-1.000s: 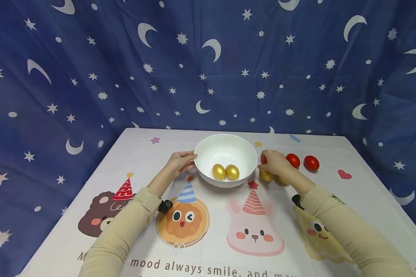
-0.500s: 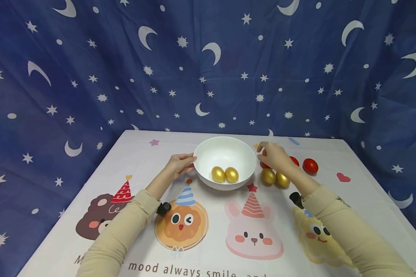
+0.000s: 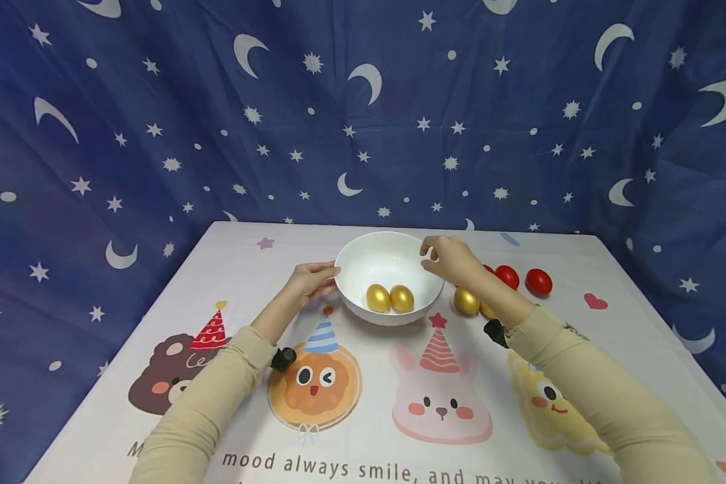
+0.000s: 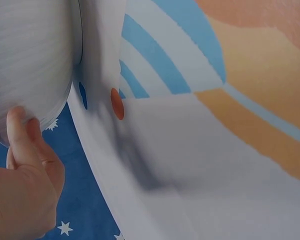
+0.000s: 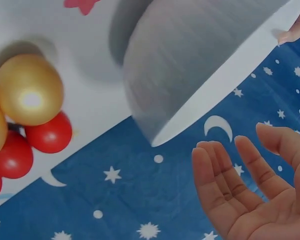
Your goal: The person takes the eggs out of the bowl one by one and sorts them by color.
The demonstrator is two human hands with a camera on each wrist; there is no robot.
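Observation:
A white bowl point(image 3: 393, 259) stands at the table's middle with two gold eggs point(image 3: 390, 298) inside. My left hand point(image 3: 311, 279) rests its straight fingers against the bowl's left wall; in the left wrist view these fingers point(image 4: 25, 145) lie on the bowl point(image 4: 30, 60). My right hand point(image 3: 449, 259) hovers over the bowl's right rim, empty. In the right wrist view its palm point(image 5: 250, 195) is spread, beside the bowl point(image 5: 200, 65). Right of the bowl on the table lie gold eggs point(image 3: 466, 302) and red eggs point(image 3: 538, 281), also seen as a gold egg point(image 5: 29, 90) and a red egg point(image 5: 49, 135).
The table wears a white cloth point(image 3: 363, 410) printed with cartoon animals in party hats and a line of text. A blue drape point(image 3: 363, 121) with stars and moons hangs behind and on both sides of the table.
My right hand has risen from the eggs on the table and moved left to above the bowl's right rim, holding nothing. The left hand has stayed at the bowl.

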